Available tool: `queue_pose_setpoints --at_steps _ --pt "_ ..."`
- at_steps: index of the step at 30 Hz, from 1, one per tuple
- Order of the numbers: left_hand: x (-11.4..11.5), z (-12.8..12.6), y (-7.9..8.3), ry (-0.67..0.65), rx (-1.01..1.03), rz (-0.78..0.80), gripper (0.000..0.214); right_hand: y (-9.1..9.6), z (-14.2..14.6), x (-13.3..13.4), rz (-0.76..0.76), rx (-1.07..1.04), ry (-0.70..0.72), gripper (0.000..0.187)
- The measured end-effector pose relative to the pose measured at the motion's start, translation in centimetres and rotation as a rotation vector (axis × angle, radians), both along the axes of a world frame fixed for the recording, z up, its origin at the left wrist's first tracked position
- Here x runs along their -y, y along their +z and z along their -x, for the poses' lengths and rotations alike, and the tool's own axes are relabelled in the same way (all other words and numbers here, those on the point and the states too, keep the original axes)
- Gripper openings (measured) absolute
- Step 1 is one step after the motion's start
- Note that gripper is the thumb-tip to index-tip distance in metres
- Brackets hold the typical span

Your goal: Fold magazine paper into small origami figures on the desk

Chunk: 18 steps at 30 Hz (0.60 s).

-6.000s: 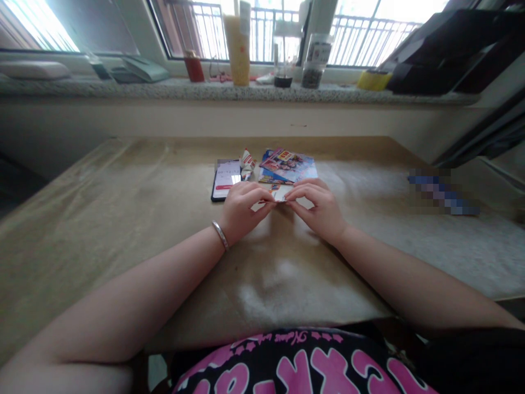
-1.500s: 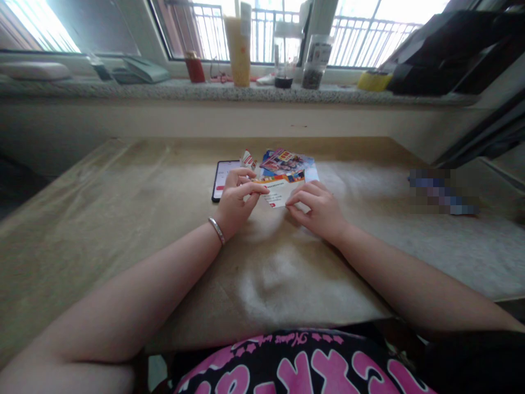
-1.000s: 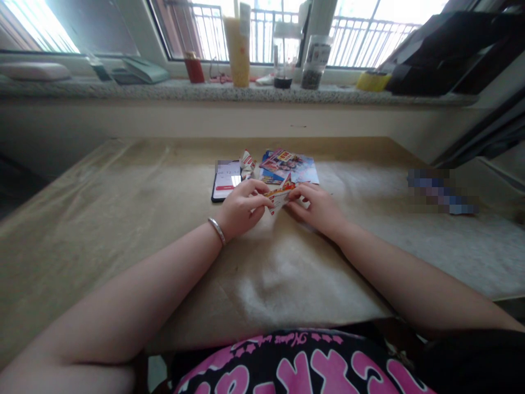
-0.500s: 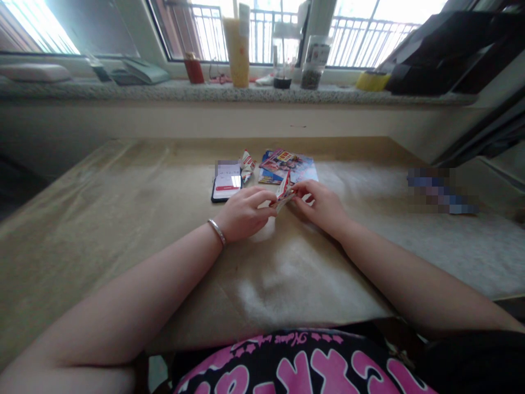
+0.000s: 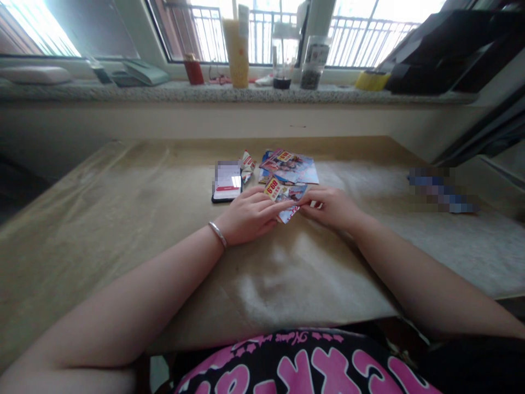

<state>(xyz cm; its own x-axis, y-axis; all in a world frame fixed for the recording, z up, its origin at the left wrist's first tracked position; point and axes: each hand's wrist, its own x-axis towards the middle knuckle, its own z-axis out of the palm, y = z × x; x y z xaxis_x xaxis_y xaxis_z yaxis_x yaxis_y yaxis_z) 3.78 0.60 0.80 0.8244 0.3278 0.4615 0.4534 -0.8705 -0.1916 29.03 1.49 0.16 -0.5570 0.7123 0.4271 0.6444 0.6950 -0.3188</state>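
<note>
A small folded piece of colourful printed paper [image 5: 287, 198] lies low over the table [image 5: 123, 219], printed side up. My left hand [image 5: 250, 213] rests on its left part with the fingers stretched almost flat, a silver bracelet on the wrist. My right hand [image 5: 333, 207] pinches the paper's right edge between thumb and fingers. Just behind lies a stack of colourful flyers [image 5: 293, 167], and beside it a small folded paper shape [image 5: 246, 164].
A phone [image 5: 227, 183] with a lit screen lies left of the flyers. The windowsill [image 5: 164, 92] behind holds a yellow bottle [image 5: 238, 46], a red can [image 5: 193, 67], jars and a black case [image 5: 447, 49]. A blurred object [image 5: 441, 191] lies at the table's right.
The paper was held up and opened showing its white side, then folded and turned over; now it lies low with the printed side up. Both hands moved slightly nearer to me.
</note>
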Motion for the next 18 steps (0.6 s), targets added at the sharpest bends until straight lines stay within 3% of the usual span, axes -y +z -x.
queue_pose_setpoints --at_steps 6,13,18 --pt "0.0 -0.3 -0.1 0.054 -0.108 -0.019 0.021 0.1 0.1 0.2 -0.052 0.174 0.005 0.014" --pt "1.0 -1.0 0.1 0.036 -0.159 -0.064 0.019 0.5 0.2 0.4 -0.095 0.362 -0.009 0.017" --pt "1.1 -0.9 0.3 -0.036 -0.207 -0.076 0.019 0.6 0.3 0.3 -0.126 0.367 0.013 0.018"
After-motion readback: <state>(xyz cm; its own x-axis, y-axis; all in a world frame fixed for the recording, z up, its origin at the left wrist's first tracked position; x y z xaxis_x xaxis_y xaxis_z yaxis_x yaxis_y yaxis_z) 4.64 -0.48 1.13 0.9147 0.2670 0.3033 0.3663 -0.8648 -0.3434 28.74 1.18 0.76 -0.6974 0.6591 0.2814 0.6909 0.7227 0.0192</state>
